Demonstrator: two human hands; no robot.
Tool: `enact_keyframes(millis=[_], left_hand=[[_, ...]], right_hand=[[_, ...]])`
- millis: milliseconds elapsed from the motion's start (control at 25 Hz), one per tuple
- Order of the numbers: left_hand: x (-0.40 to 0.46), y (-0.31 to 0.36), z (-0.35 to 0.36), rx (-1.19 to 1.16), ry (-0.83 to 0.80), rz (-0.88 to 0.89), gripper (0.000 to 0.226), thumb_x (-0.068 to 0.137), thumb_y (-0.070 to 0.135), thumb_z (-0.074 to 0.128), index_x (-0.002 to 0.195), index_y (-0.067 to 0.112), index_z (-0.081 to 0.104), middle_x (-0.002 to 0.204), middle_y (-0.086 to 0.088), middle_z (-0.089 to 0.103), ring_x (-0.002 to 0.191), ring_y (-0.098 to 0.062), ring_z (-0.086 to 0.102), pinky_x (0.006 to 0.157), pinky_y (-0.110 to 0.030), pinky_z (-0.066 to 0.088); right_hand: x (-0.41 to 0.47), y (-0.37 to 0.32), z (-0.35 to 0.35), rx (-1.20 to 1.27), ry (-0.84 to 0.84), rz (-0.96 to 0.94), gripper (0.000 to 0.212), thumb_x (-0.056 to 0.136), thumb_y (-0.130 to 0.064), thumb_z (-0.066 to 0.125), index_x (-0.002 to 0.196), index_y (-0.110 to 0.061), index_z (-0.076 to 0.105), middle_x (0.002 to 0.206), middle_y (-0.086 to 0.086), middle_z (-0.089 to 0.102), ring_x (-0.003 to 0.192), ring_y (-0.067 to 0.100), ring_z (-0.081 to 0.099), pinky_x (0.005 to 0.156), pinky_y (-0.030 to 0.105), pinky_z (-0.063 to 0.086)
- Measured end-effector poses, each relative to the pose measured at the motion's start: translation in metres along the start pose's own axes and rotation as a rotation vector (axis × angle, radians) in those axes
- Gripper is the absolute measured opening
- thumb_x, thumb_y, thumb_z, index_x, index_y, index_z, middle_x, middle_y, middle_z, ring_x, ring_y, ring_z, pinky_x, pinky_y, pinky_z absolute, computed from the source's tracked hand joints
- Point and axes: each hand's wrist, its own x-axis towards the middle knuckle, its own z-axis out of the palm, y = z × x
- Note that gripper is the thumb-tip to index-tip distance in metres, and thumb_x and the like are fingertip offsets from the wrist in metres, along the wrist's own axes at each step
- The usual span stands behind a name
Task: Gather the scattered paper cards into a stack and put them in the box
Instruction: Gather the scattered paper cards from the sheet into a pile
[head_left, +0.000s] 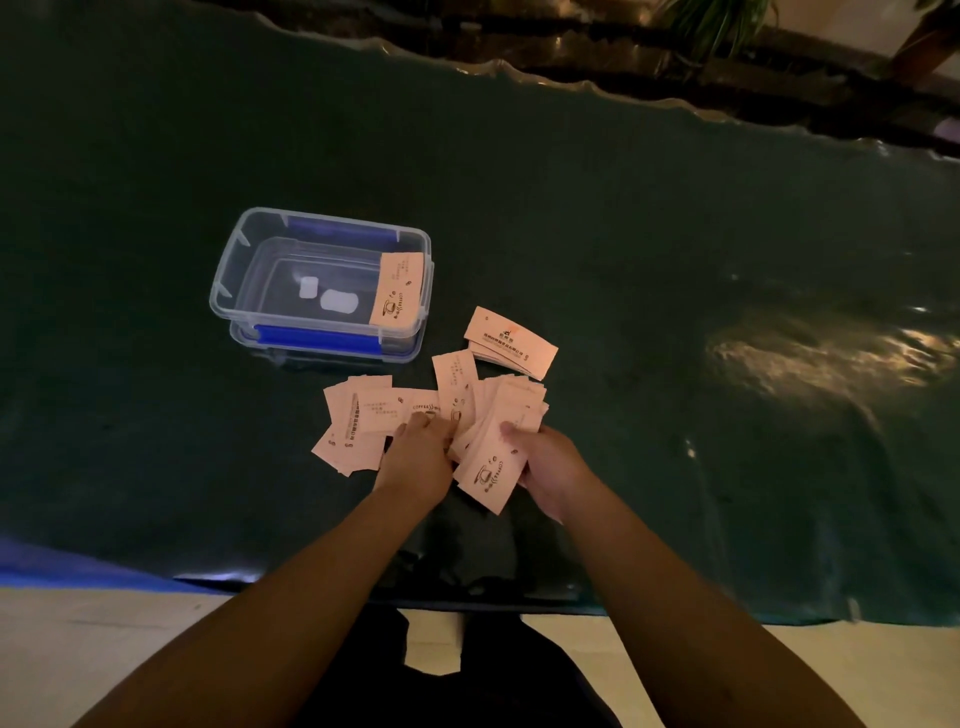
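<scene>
Gathering underway | right hand (545, 467) clamped on fanned cards (498, 447) | left hand (418, 452) pinching loose pile (358, 415) on mat (675, 260) | one card (397, 288) leans in box (322, 280) | small stack (511, 343) apart | most unboxed

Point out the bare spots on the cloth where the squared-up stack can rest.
Bare cloth right of the small pile, and left of the box. Crowded between box and both hands, where loose cards lie.
</scene>
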Motion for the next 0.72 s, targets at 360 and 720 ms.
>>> enact_keyframes(millis=[360, 720], left_hand=[[0.027, 0.01, -0.017, -0.428, 0.085, -0.13, 0.041, 0.104, 0.029, 0.056, 0.143, 0.019, 0.054, 0.143, -0.006, 0.059, 0.128, -0.024, 0.058, 0.098, -0.036, 0.046], [0.033, 0.016, -0.006, -0.499, -0.005, -0.208, 0.023, 0.106, 0.046, 0.044, 0.117, 0.03, 0.057, 0.101, 0.007, 0.068, 0.074, -0.002, 0.06, 0.056, -0.019, 0.043]], right_hand=[[0.013, -0.018, 0.018, -0.089, 0.039, -0.109, 0.035, 0.104, -0.012, 0.065, 0.139, -0.015, 0.063, 0.133, 0.007, 0.073, 0.097, 0.016, 0.069, 0.073, 0.034, 0.053], [0.022, -0.032, 0.032, -0.283, 0.012, -0.098, 0.043, 0.105, -0.019, 0.063, 0.147, -0.023, 0.058, 0.14, 0.006, 0.07, 0.117, 0.027, 0.068, 0.086, 0.042, 0.054]])
